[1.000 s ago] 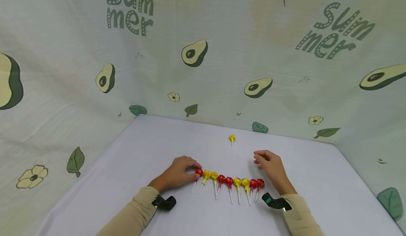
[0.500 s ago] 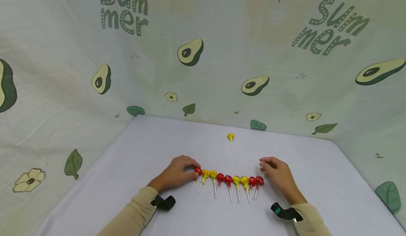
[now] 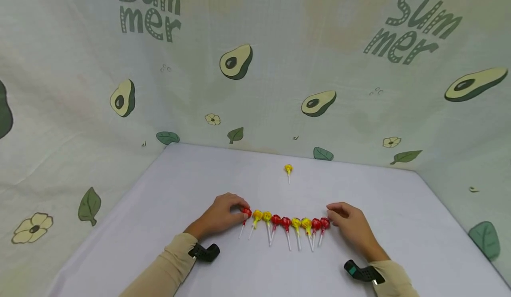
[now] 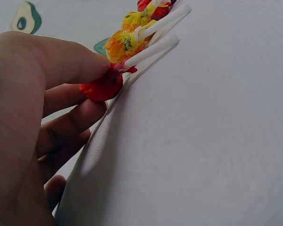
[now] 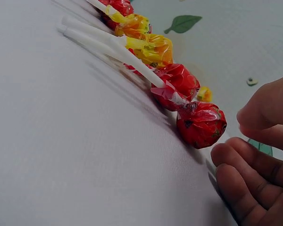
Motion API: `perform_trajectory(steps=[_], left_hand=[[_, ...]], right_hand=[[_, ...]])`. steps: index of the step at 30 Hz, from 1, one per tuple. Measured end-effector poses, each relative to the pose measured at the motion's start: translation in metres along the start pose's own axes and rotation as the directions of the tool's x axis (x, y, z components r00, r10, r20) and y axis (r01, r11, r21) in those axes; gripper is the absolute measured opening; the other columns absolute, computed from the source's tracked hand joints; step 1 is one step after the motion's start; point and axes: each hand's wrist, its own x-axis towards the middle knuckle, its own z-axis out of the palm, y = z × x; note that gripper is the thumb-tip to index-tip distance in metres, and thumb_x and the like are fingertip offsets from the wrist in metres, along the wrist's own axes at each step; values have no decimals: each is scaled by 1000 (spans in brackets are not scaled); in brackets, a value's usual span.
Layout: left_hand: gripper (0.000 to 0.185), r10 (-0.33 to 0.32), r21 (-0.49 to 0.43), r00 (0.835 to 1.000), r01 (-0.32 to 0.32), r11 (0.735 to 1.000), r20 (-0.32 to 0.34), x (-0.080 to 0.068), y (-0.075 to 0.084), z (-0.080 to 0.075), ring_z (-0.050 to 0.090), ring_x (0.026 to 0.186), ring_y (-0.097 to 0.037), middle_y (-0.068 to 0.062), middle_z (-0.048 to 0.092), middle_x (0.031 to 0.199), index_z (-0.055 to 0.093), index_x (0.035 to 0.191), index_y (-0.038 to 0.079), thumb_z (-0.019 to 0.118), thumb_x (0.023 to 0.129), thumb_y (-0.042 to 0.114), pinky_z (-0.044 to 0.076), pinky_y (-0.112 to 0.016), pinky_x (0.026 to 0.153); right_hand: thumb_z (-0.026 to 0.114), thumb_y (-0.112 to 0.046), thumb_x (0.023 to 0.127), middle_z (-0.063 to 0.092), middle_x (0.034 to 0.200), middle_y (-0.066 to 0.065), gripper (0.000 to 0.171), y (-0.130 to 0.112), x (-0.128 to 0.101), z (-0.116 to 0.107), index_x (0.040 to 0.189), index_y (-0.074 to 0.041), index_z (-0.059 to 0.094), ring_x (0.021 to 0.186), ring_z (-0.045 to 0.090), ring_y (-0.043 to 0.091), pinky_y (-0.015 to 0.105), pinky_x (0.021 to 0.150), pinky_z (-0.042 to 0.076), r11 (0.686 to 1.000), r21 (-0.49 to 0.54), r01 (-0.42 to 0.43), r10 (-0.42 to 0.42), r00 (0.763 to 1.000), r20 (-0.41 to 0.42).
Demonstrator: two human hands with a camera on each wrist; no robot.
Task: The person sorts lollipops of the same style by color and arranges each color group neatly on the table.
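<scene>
A row of red and yellow lollipops lies across the white table, sticks towards me. At its left end is a red lollipop (image 3: 248, 211), pinched by my left hand (image 3: 222, 211); in the left wrist view, thumb and fingers press either side of its wrapped head (image 4: 104, 88). My right hand (image 3: 354, 227) stays beside the red lollipop (image 3: 325, 222) at the right end, fingers loosely bent and holding nothing. A small gap parts the fingertips (image 5: 225, 153) from that lollipop's head (image 5: 203, 125) in the right wrist view. Between the ends sit several more, including a yellow lollipop (image 3: 295, 222).
A single yellow lollipop (image 3: 288, 169) lies apart, farther back on the table (image 3: 207, 168). A cloth wall (image 3: 275, 84) printed with avocados and leaves rises behind the table and along its sides. Each wrist wears a black camera band (image 3: 205, 252).
My right hand has moved right and nearer to me, then settled by the row's right end. The left hand keeps its pinch on the red lollipop. The head view has shifted slightly.
</scene>
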Motion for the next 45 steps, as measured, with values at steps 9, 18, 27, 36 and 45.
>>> perform_trajectory(steps=[9, 18, 27, 36, 45], left_hand=[[15, -49, -40, 999, 49, 998, 10, 3, 2, -4, 57, 112, -14, 16, 65, 110, 72, 107, 28, 73, 92, 30, 42, -45, 100], [16, -106, -102, 994, 107, 989, 16, 1, 3, -3, 56, 115, -16, 14, 64, 112, 71, 108, 30, 71, 93, 34, 41, -48, 102], [25, -119, -139, 992, 122, 983, 30, 0, 4, 1, 55, 119, -18, 13, 65, 116, 72, 116, 21, 70, 94, 35, 39, -50, 105], [26, -167, -152, 986, 169, 974, 26, -1, 4, 0, 55, 123, -18, 11, 65, 120, 71, 119, 20, 69, 95, 28, 40, -48, 106], [26, -191, -156, 982, 189, 970, 6, -1, 7, -2, 55, 123, -18, 13, 65, 119, 72, 120, 21, 68, 95, 27, 39, -48, 106]], right_hand=[[67, -26, 98, 70, 109, 6, 31, 4, -8, -1, 120, -5, 68, 94, 64, 19, 27, 75, 53, 998, -58, 39, -38, 999, 20], [66, -27, 98, 70, 114, 3, 32, 4, -15, 0, 124, -8, 67, 104, 64, 20, 36, 87, 51, 985, -152, 80, -73, 996, 52], [65, -30, 99, 69, 116, 3, 35, 8, -20, -2, 126, -9, 66, 105, 63, 18, 36, 87, 51, 984, -164, 72, -61, 995, 75], [70, -30, 96, 69, 109, -2, 35, 11, -27, 2, 127, -12, 68, 98, 62, 14, 28, 82, 51, 984, -137, 112, -107, 993, 45], [73, -26, 93, 68, 106, 0, 35, 9, -23, 2, 125, -11, 68, 94, 62, 14, 27, 79, 51, 976, -161, 147, -144, 989, 31]])
